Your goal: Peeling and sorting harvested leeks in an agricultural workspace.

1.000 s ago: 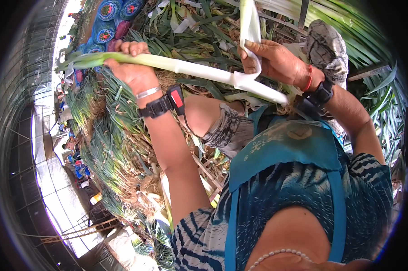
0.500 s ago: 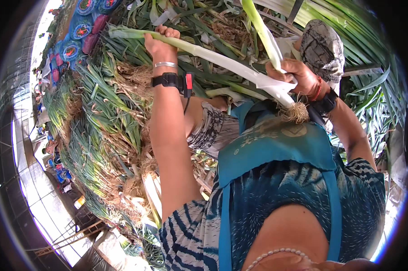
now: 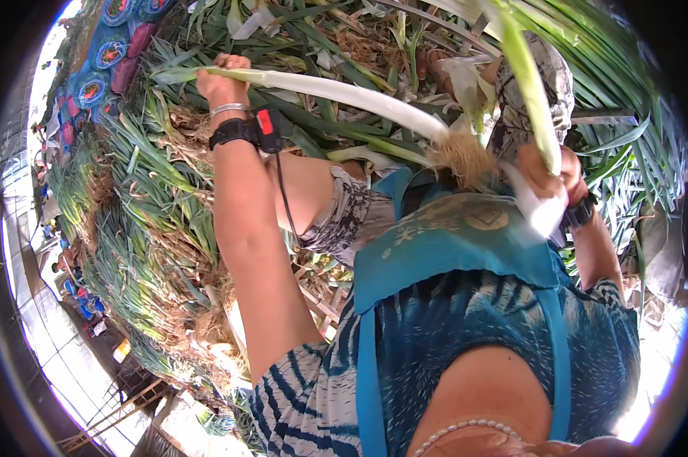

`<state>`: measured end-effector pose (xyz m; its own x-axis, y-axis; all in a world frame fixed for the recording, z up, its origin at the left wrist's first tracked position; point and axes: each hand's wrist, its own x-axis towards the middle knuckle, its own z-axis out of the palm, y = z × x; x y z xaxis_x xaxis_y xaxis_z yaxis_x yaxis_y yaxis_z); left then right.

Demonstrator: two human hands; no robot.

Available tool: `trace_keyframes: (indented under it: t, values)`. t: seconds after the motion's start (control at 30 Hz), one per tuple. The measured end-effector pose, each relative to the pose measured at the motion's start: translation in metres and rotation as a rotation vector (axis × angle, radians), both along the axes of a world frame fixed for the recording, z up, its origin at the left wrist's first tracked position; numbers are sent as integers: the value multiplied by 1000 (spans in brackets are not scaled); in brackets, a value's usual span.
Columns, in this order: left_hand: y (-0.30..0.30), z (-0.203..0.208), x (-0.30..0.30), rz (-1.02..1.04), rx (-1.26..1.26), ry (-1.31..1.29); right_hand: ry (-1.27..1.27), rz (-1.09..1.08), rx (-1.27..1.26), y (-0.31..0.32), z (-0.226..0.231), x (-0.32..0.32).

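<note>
My left hand is closed around the green top of a leek. Its bare white shaft stretches to the right and ends in a tuft of pale brown roots above my blue apron. To the right of those roots, my right hand is closed on a peeled leek leaf. That leaf stands up pale green, with a white end hanging below the fist, apart from the leek. Motion smears the right hand and the white end somewhat.
A big heap of leeks with roots lies on the left. Cut green leaves and scraps cover the ground ahead. Long green leaves pile up at the right. Blue and red bundles stand far left. My knees are bent beneath the leek.
My right hand has moved right and down, pulling the leaf off the root end of the leek. My left hand has shifted left with the leek, whose roots now hang free.
</note>
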<state>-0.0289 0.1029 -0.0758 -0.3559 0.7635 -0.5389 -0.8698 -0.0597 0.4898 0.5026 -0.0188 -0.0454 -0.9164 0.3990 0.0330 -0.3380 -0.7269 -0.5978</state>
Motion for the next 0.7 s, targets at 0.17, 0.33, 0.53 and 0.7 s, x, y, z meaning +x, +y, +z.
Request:
trace_keyframes:
  t: [0.17,0.33,0.53,0.7]
  values:
    - [-21,-14,-25,150,-17,63,-4,-130,-149,2,11,7]
    - [-22,10,-6,189,20,192,-1278,-564,1000,33,-1,-15]
    - [-26,34,16,238,58,361,-1067,-535,1297,44,15,-83]
    - [-27,41,19,221,90,459,-1002,-330,1217,44,-12,-107]
